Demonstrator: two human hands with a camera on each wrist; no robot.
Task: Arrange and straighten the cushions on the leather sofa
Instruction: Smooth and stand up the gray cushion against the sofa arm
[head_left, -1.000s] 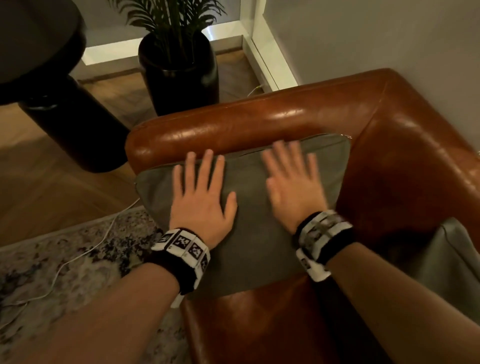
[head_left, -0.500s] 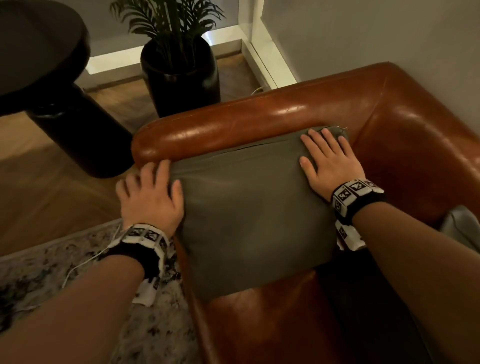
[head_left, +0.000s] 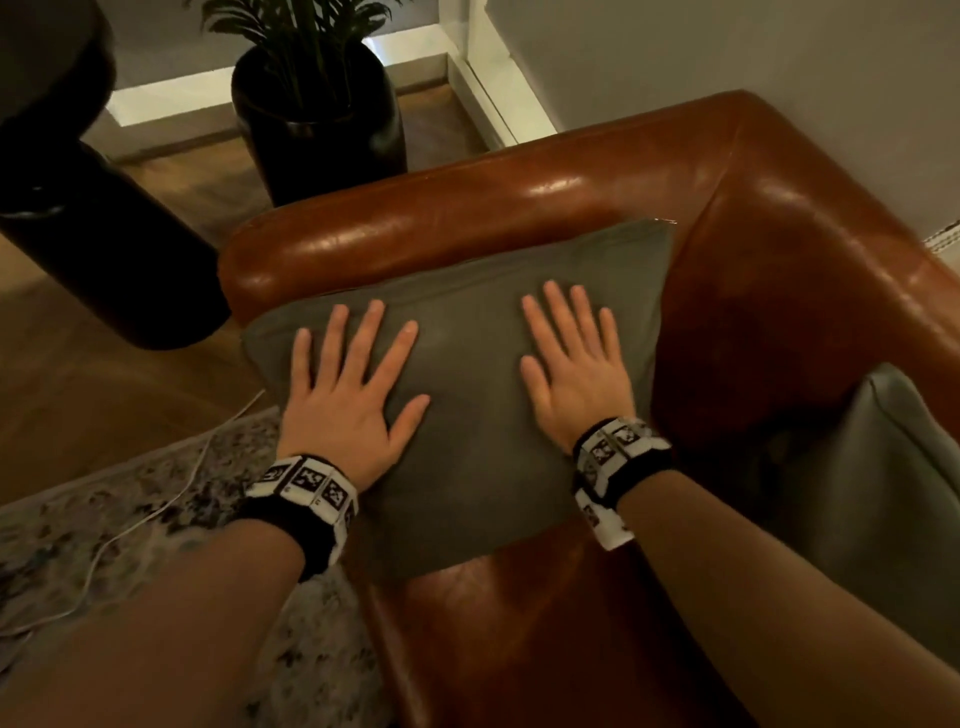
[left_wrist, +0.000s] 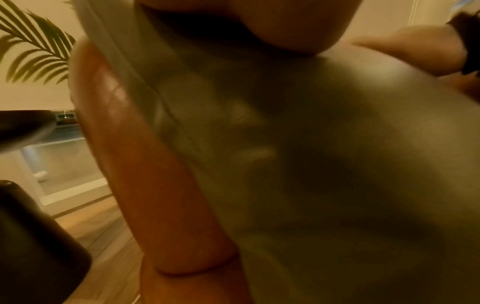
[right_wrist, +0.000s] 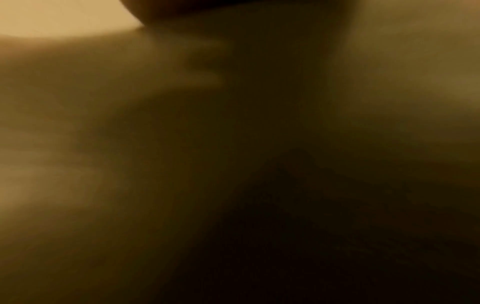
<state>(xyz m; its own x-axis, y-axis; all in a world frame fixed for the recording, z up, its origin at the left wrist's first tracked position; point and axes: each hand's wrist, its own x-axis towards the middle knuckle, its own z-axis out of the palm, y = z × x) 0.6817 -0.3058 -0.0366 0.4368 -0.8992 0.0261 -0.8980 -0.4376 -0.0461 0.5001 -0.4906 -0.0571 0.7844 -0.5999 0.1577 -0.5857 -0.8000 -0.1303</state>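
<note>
A grey-green cushion (head_left: 472, 415) leans against the armrest of the brown leather sofa (head_left: 467, 218), in its corner. My left hand (head_left: 353, 384) lies flat on the cushion's left half, fingers spread and straight. My right hand (head_left: 571, 364) lies flat on its right half in the same way. A second grey cushion (head_left: 872, 493) sits at the right edge against the sofa back. In the left wrist view the cushion (left_wrist: 337, 164) fills the frame beside the leather armrest (left_wrist: 155, 185). The right wrist view is dark and blurred.
A black planter with a palm (head_left: 317, 119) stands on the wooden floor behind the armrest. A dark round table base (head_left: 104, 234) is at the left. A patterned rug (head_left: 130, 519) with a white cable (head_left: 171, 499) lies beside the sofa.
Half a second ago my hands were on the cushion's left and right edges. Both have come back inward and now lie flat on its face.
</note>
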